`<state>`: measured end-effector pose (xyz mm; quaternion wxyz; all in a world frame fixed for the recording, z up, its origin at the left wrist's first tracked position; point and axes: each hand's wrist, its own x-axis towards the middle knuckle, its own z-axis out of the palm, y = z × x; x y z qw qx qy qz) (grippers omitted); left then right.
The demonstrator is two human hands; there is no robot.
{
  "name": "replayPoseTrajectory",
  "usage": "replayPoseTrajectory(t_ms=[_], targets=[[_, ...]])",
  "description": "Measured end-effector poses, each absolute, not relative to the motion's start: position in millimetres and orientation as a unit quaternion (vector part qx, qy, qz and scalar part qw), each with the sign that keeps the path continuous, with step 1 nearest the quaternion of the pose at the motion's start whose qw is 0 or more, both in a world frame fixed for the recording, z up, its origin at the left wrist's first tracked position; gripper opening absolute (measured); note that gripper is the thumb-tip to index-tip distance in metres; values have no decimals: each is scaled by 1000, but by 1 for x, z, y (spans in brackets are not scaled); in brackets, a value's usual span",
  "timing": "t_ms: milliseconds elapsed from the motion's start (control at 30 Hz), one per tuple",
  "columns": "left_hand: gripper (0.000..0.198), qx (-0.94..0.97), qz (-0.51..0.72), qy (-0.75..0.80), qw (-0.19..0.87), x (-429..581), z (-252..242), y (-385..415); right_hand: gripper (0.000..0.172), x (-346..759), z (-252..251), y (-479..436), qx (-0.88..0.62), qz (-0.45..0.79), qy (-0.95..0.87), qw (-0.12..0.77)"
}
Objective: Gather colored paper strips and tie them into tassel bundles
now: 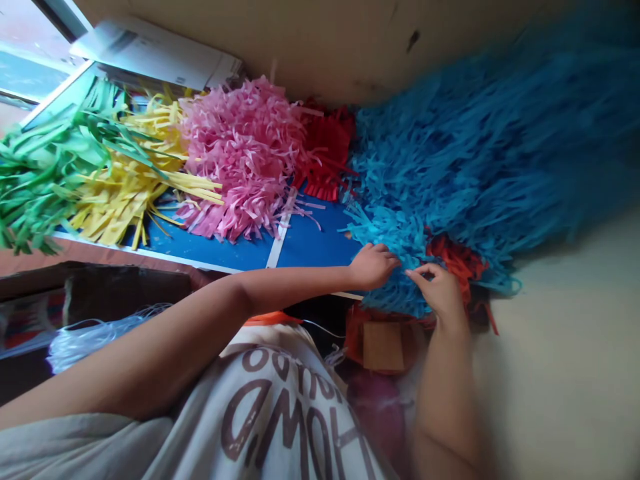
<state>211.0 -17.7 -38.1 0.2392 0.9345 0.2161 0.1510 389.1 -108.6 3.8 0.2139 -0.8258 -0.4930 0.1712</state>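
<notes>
My left hand (374, 266) is closed, its fingers curled down at the front edge of a light-blue paper fringe (385, 230). Close by on the right, my right hand (441, 293) pinches with thumb and forefinger at the same fringe. The fingertips of both hands are only a short gap apart, and the exact strip between them is too small to make out. A large heap of blue fringed paper (465, 153) rises behind the hands. Red-orange paper strips (457, 260) lie just beyond my right hand.
On the blue table (320, 233) lie pink fringe (245, 153), red fringe (327, 150), yellow fringe (120, 200) and green fringe (45, 173). Below its edge are white string (95, 343) and a brown cardboard piece (383, 346). A wall (320, 40) stands behind.
</notes>
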Motion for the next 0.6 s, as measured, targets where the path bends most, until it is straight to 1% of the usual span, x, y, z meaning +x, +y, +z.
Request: replayPoseTrajectory(t_ms=[100,233,300,367,467,533,600], targets=[[36,944,146,191,226,215,-43,-15,42,383,-1,-106,-828,127,-510,194],[36,951,145,177,208,218,-52,-11,27,366,-7,-99,-832,5,-550,75],[35,952,146,175,205,218,-57,-11,27,368,-6,-98,-838,-20,-542,61],[35,953,142,169,206,217,-60,-10,27,382,1,-100,-861,-23,-497,107],[43,956,133,163,204,215,-63,-10,23,425,27,-105,-892,-58,-395,212],[45,958,137,161,193,215,-63,-11,20,458,53,-107,-900,-104,-350,237],[45,958,147,164,185,216,-63,-11,22,489,84,-105,-909,-151,-304,244]])
